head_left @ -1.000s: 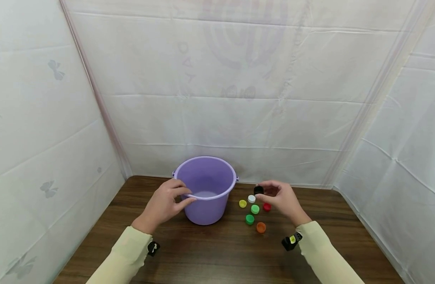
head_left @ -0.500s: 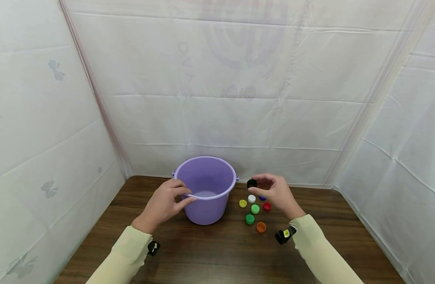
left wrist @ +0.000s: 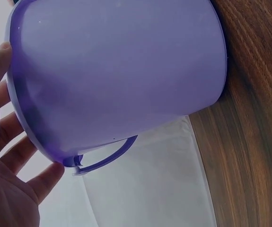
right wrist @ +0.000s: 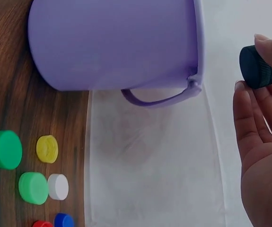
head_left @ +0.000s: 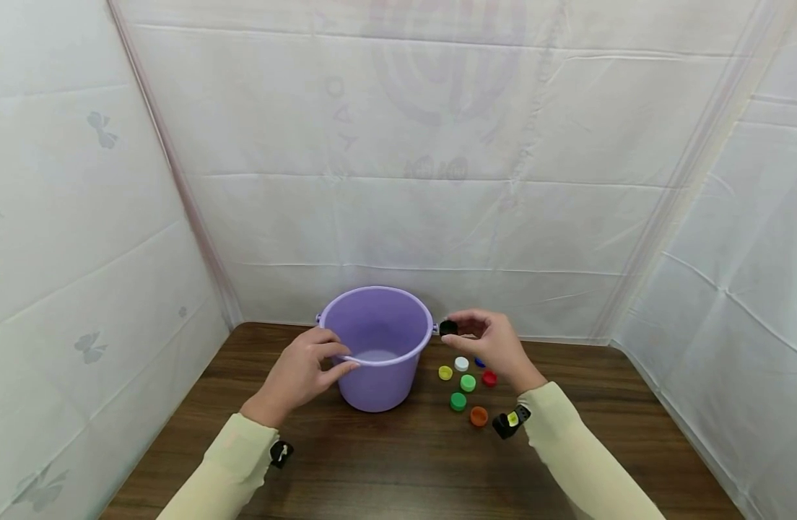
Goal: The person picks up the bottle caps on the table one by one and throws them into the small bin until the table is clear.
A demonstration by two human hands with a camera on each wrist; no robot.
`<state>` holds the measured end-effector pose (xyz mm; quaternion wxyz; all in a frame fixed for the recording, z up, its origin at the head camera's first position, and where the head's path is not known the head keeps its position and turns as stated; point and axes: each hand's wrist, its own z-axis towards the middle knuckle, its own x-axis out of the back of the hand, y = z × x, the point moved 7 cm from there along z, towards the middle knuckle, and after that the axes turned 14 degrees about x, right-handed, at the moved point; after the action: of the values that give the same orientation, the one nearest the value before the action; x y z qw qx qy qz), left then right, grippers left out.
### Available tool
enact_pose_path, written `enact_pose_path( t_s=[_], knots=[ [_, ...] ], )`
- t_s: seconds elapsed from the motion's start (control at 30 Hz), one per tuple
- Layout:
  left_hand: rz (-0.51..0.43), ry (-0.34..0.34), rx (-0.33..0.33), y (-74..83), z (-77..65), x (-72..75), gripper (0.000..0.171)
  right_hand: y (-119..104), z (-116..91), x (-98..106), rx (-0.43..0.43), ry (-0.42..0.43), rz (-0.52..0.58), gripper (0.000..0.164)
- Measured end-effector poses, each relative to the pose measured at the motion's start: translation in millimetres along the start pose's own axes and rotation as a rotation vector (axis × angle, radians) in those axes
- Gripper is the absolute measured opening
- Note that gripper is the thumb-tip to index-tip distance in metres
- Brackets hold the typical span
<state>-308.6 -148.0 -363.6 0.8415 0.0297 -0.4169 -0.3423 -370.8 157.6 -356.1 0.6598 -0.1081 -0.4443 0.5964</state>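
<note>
On the dark wooden table stands a purple bucket, upright, its inside partly visible from above. My left hand grips the near left of its rim, thumb on the outer side and fingers over the edge. A ribbed black bottle cap is pinched between the thumb and fingers of my right hand. That hand is in the air just right of the bucket, about level with the rim. In the left wrist view, the bucket handle hangs down its side.
Several loose bottle caps lie right of the bucket: yellow, white, light green, green, orange, red and blue. White sheeting encloses the table at the back and sides.
My right hand has risen and moved left toward the bucket with the black bottle cap, uncovering the blue cap. My left hand and the bucket have stayed put.
</note>
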Motion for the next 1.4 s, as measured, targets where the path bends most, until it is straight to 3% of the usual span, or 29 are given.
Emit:
enact_pose_path(
  t_s=[0.2, 0.83, 1.03, 1.4],
  knots=[
    [0.005, -0.008, 0.003, 0.4, 0.4, -0.1, 0.019, -5.7, 10.8, -8.0, 0.047, 0.007, 0.041, 0.031],
    [0.011, -0.004, -0.004, -0.5, 1.3, -0.2, 0.019, 1.3, 33.2, -34.5, 0.014, 0.041, 0.069, 0.035],
    [0.015, -0.009, 0.002, -1.1, 1.7, -0.4, 0.019, 2.5, 36.9, -39.1, -0.025, 0.053, 0.083, 0.035],
    [0.011, -0.019, 0.014, -1.4, 2.8, 0.2, 0.019, -1.7, 46.0, -45.0, -0.022, 0.063, 0.066, 0.034]
  ],
)
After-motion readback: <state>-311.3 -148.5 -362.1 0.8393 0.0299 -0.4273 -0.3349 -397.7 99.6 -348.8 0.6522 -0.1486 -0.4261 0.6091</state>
